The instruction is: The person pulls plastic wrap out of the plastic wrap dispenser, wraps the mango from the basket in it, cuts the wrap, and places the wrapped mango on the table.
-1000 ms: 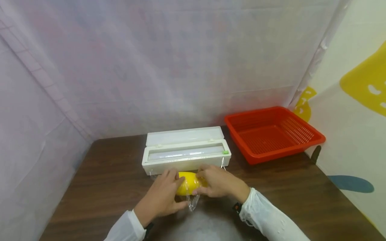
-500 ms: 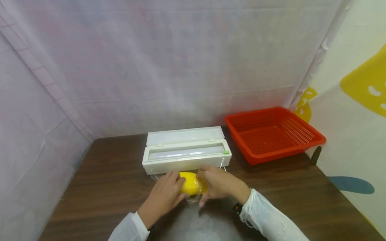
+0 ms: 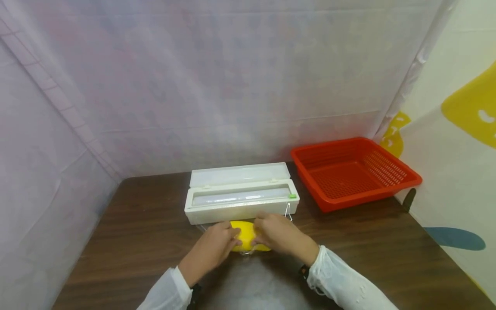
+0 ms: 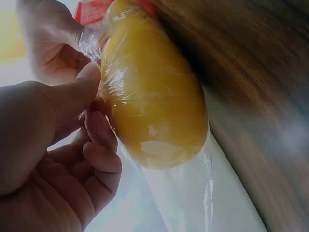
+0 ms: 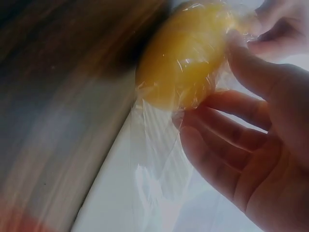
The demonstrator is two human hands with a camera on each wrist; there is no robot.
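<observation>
A smooth yellow fruit shaped like a mango [image 3: 245,236] lies on the table just in front of a white cling film dispenser [image 3: 240,212]. Clear cling film [image 4: 123,82] covers the fruit, with creases along its near side. A loose strip of film [image 5: 157,159] runs from the fruit toward the dispenser. My left hand [image 3: 215,245] pinches the film at the fruit's left part between thumb and fingers. Close by, my right hand [image 3: 277,232] pinches film at the right part, its other fingers curled beside the fruit. The fingertips partly hide the gathered film.
Behind the hands the dispenser's lid [image 3: 240,175] stands raised, and a green slider [image 3: 292,196] sits at its right end. A red plastic basket [image 3: 333,201] is at the back right. White sheeting [image 3: 232,86] hangs behind the brown table [image 3: 147,215].
The loose film that hung toward me in front of the fruit has been drawn up against it. Both hands have closed in on the film, thumbs coming up to the fruit's near side.
</observation>
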